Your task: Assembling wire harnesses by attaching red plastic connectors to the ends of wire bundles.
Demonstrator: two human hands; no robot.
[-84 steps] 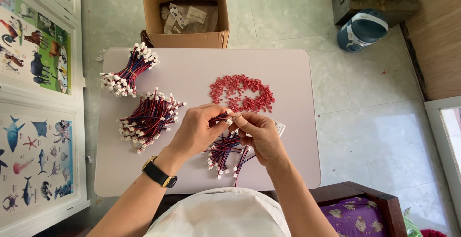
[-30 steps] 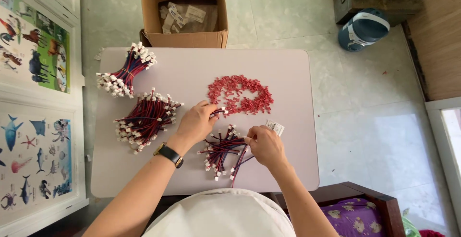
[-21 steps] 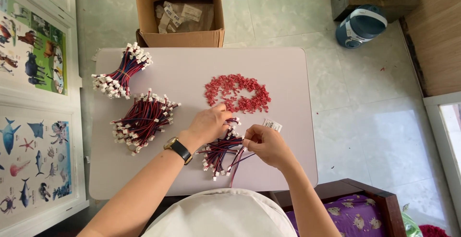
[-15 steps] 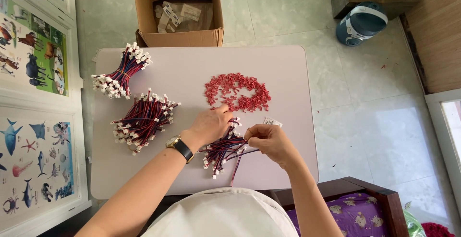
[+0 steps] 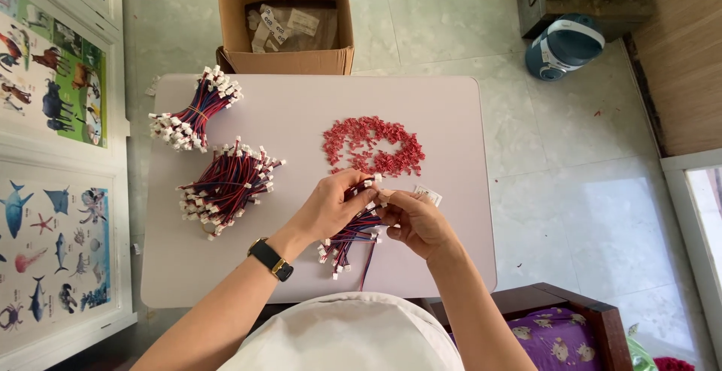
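Red connector pile (image 5: 374,145) beyond hands (image 5: 376,209)

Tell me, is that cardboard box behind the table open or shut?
Open. The box has its top flaps up, and pale packets lie in view on its bottom.

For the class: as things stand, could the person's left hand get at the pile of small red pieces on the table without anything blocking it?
Probably yes. The left hand sits just below the pile of small red pieces, with only bare table between them. It is, though, busy pinching a wire with the right hand.
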